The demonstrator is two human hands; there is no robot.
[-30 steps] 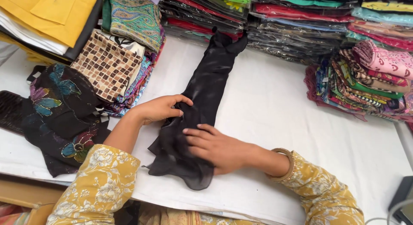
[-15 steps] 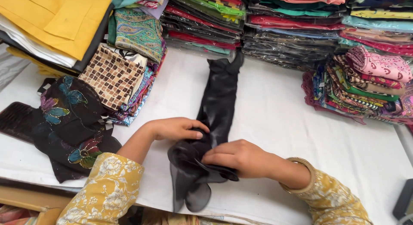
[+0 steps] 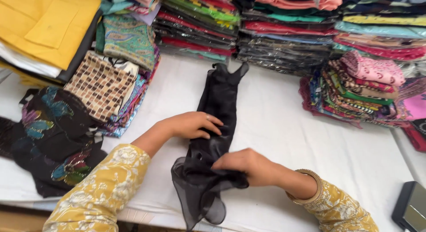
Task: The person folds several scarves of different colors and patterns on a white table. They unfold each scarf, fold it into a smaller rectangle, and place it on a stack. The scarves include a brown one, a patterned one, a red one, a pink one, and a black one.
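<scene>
A long black scarf (image 3: 216,138) is laid down the middle of the desk (image 3: 284,125), which is covered with a white sheet. The left hand (image 3: 191,125) is pressed flat on the middle of the scarf, with its fingers (image 3: 212,122) spread open and nothing gripped. The near end of the scarf is bunched up under the right hand (image 3: 243,166). The thin cloth is pinched and held by the fingers of that hand. A loose bit of the scarf is left hanging over the front edge of the desk.

The scarf looks thin and slippery. It could be let slip out of the pinch if the hold is loosened. The hanging end could be pulled down by its own weight, and then the scarf could be dragged off the desk. The cloth could also be creased or folded crooked if the two sides are not kept even under the flat hand.

The white sheet looks smooth, with a few soft wrinkles. Behind the scarf, tall piles of folded clothes (image 3: 284,32) in clear bags are stacked in a row. A pile of bright folded cloths (image 3: 355,90) is seen on the right. A yellow cloth (image 3: 44,27) and a brown checked cloth (image 3: 100,85) are kept on the left, near a dark flowered cloth (image 3: 53,138). A dark flat thing (image 3: 410,207) is seen at the bottom right corner.
</scene>
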